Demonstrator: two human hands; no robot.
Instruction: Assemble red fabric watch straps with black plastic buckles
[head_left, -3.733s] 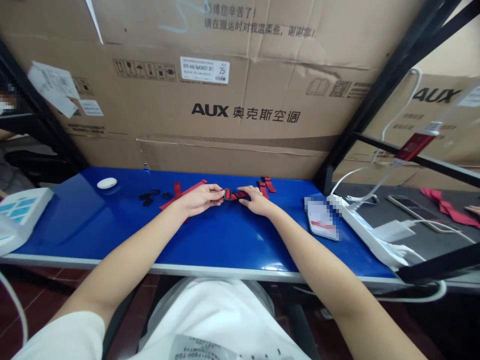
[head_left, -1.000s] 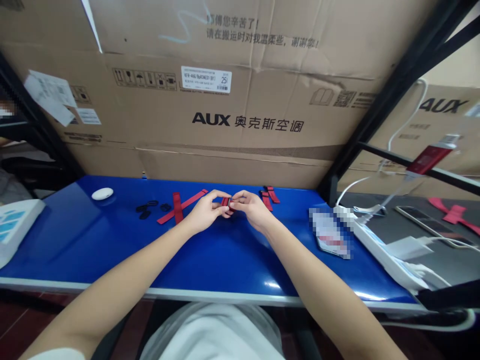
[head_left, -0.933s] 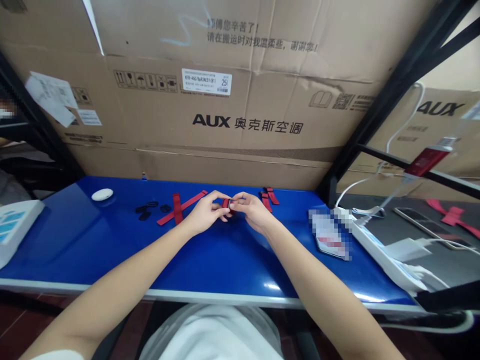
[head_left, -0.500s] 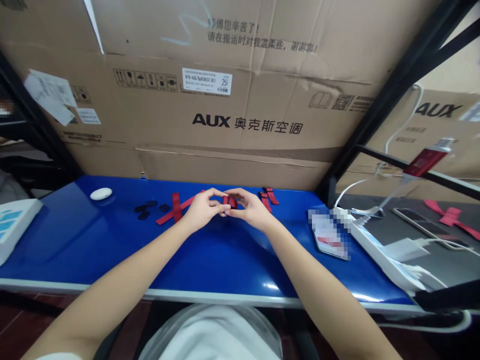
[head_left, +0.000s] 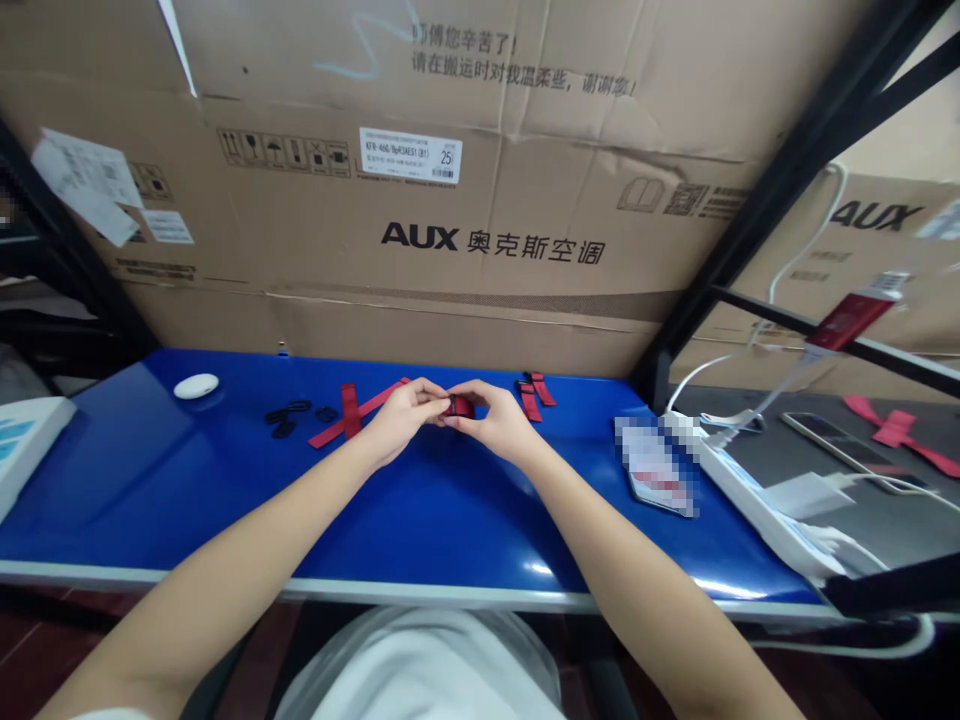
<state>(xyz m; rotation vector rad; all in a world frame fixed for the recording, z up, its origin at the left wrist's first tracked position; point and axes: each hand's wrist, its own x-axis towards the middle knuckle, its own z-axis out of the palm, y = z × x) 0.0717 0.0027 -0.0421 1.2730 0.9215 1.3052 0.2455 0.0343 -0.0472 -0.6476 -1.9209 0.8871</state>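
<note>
Between my two hands, a little above the blue tabletop [head_left: 450, 520], is a red webbing strap [head_left: 463, 406] with a small black buckle [head_left: 451, 405] on it. My left hand [head_left: 405, 415] pinches its left side, thumb and fingers pressed together. My right hand [head_left: 491, 415] grips the right side with curled fingers. The fingers hide part of the strap and buckle. Just left of my hands lie crossed red straps [head_left: 350, 412]. Several loose black buckles [head_left: 285, 418] are further left. Short red straps with black buckles [head_left: 530, 400] lie right of my right hand.
A large cardboard box [head_left: 495, 190] stands behind the table. At right are a phone [head_left: 652, 465], a white power strip [head_left: 757, 505] with cables, and a black metal frame [head_left: 772, 210]. A white oval object [head_left: 196, 386] and a white device [head_left: 34, 445] sit at left.
My left fingers have closed in over the left end of the strap and buckle, covering more of it. Both hands stay in nearly the same place. The view has shifted slightly.
</note>
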